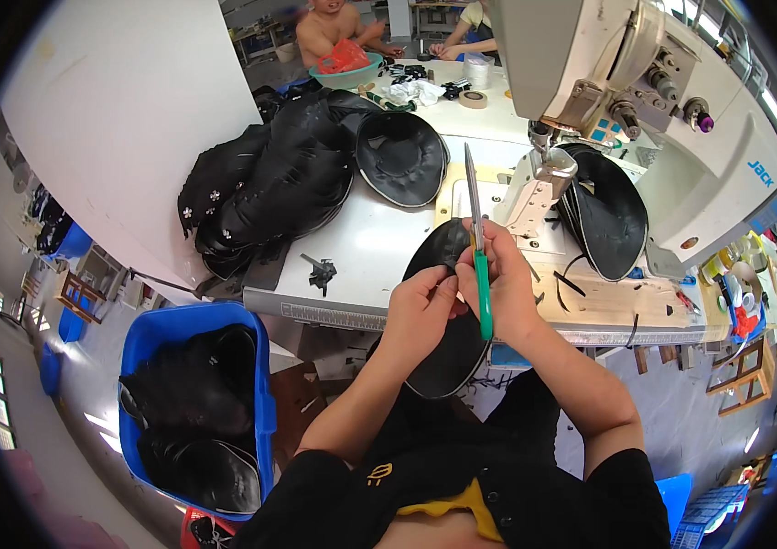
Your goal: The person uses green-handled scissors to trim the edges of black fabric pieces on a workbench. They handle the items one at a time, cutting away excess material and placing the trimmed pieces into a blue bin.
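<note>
In front of my chest a curved black leather-like piece (448,366), probably a shoe upper, hangs over the table's front edge. My left hand (418,311) pinches it near its middle, thumb and fingertips pressed together. Close beside it, my right hand (509,284) is closed around scissors with a green handle (484,297). Their blades point away from me, up toward the sewing machine, and look shut. The right fingertips meet the black piece near the left ones; whether they also grip it is hard to tell.
A sewing machine (535,188) stands ahead to the right, with stacked black pieces (622,215) beside it. More black pieces (288,169) are heaped at left on the table (352,274). A blue bin (265,412) of them sits lower left. Two people work across the table.
</note>
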Demonstrator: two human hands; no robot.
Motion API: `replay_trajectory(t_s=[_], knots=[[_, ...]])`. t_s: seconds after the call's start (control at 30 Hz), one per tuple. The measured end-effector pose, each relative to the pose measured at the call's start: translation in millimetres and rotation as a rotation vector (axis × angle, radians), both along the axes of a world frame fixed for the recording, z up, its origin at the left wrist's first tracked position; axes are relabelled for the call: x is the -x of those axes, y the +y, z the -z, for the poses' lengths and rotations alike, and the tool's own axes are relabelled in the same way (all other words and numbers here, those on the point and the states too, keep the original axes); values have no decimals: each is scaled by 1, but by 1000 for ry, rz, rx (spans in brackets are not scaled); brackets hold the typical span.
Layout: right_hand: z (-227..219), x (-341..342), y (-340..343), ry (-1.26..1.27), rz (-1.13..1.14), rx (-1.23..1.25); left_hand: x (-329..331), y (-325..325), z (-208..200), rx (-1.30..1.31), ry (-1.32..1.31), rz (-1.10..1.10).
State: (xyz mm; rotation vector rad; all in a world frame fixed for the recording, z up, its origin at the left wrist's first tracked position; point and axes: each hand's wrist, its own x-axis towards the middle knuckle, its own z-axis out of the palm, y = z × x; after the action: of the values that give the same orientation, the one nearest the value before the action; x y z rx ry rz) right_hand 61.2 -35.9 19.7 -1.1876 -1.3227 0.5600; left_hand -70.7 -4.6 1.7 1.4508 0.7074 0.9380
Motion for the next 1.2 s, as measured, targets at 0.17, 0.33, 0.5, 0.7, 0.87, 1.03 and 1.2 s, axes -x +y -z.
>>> replay_trajectory(t_s=[0.17,0.33,0.5,0.7,0.87,1.03,1.2], knots=[[6,5,-5,-54,-37,69,0,2,16,-23,-9,-67],[11,-9,-1,-269,82,29,-12,-2,26,5,-32,-66],[-2,-23,5,-218,60,113,-14,0,28,194,-202,-40],[-4,-55,-23,-424,65,83,-15,3,31,196,-306,-27],[-19,-70,-65,-1028,174,-52,-15,6,37,202,-398,-27],[-23,-71,-66,-1249,329,-195,-22,0,33,169,-371,-12],[-22,-68,-60,-1236,283,-175,-23,-6,28,91,-347,-29]])
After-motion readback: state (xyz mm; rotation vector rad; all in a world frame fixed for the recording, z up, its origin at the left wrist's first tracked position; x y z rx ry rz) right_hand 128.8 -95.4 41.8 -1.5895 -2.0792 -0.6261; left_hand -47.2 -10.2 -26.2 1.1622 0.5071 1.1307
